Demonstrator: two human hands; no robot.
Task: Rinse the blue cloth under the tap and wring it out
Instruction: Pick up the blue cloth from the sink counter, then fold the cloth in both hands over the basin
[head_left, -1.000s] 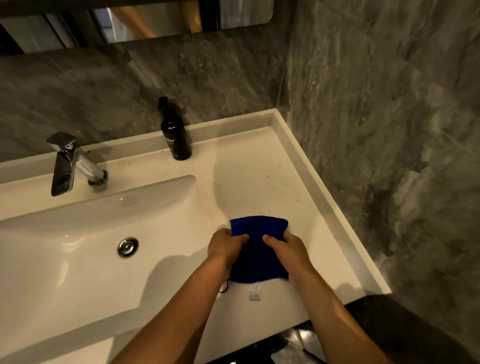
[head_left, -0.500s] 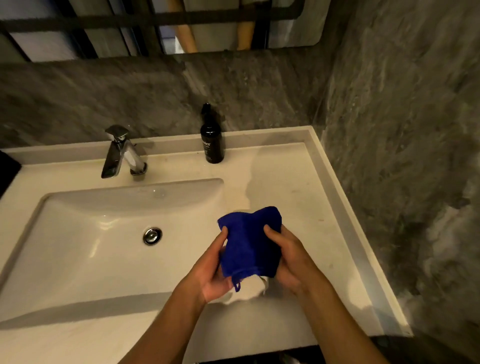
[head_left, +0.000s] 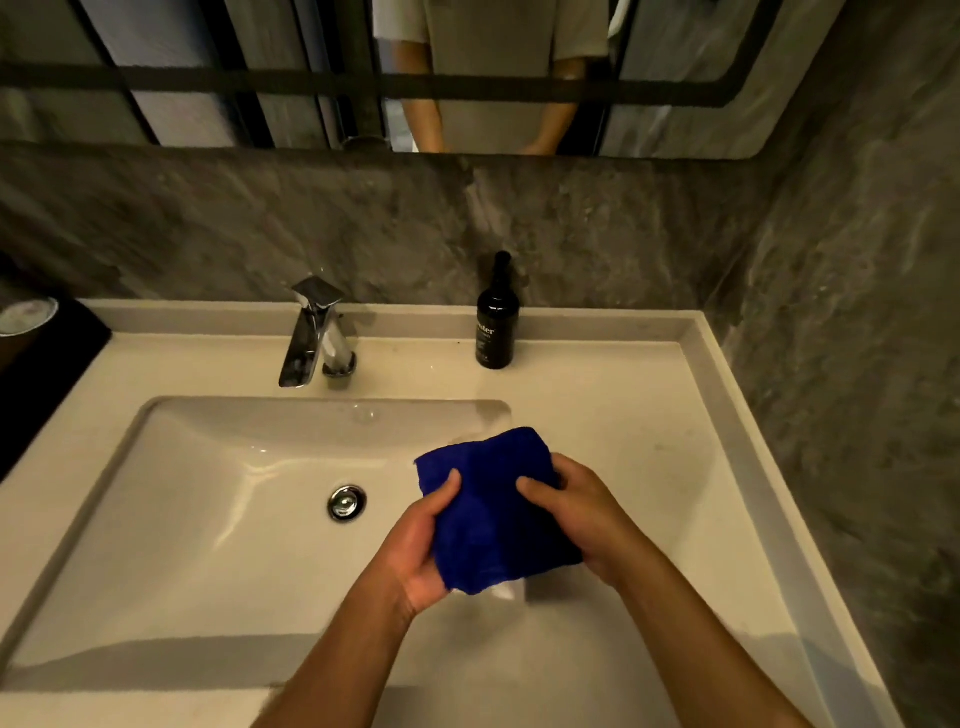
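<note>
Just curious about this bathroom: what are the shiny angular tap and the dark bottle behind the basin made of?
The shiny angular tap looks like chromed metal, mirror-bright with sharp reflections. The dark bottle looks like glossy black glass or plastic, with pale lettering; which, I cannot tell.

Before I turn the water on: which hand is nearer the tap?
Left. The left hand grips the blue cloth over the basin's right side, below the tap; the right hand is farther right.

Bottle (head_left: 497, 329) label partly legible; cup (head_left: 26, 316) cut by left edge; fingers beneath cloth (head_left: 493, 509) hidden.
</note>
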